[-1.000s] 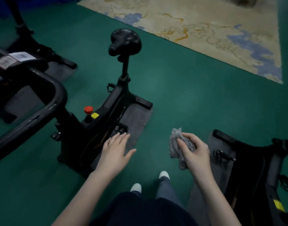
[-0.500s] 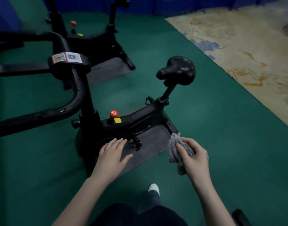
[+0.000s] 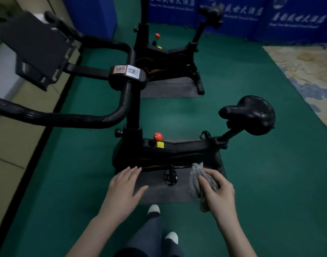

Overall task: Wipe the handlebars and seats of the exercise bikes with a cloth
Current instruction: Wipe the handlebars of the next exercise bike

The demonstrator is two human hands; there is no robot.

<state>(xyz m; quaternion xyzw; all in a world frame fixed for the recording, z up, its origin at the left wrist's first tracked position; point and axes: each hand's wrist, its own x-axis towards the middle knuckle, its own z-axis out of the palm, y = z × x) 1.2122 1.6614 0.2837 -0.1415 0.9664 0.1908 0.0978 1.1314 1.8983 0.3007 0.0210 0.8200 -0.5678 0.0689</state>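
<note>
A black exercise bike (image 3: 177, 147) stands side-on in front of me on a grey mat (image 3: 159, 190). Its black seat (image 3: 251, 114) is at the right, its curved handlebars (image 3: 70, 117) reach out to the left, with a dark console (image 3: 35, 47) above them. My right hand (image 3: 218, 195) grips a crumpled grey cloth (image 3: 198, 180) low in front of the bike frame, well below the seat. My left hand (image 3: 123, 188) hovers flat with fingers straight, holding nothing, near the frame's front base.
A second black bike (image 3: 170, 52) stands behind on its own mat, its seat (image 3: 211, 11) at top right. Blue panels (image 3: 251, 15) line the back. A patterned rug (image 3: 311, 75) lies at right; a pale wall (image 3: 14, 127) runs along the left. My feet (image 3: 153, 209) stand on green floor.
My view has swung left, so the bike now stands side-on and centred and the second bike and blue panels show. Both hands keep their pose; the right still holds the cloth.
</note>
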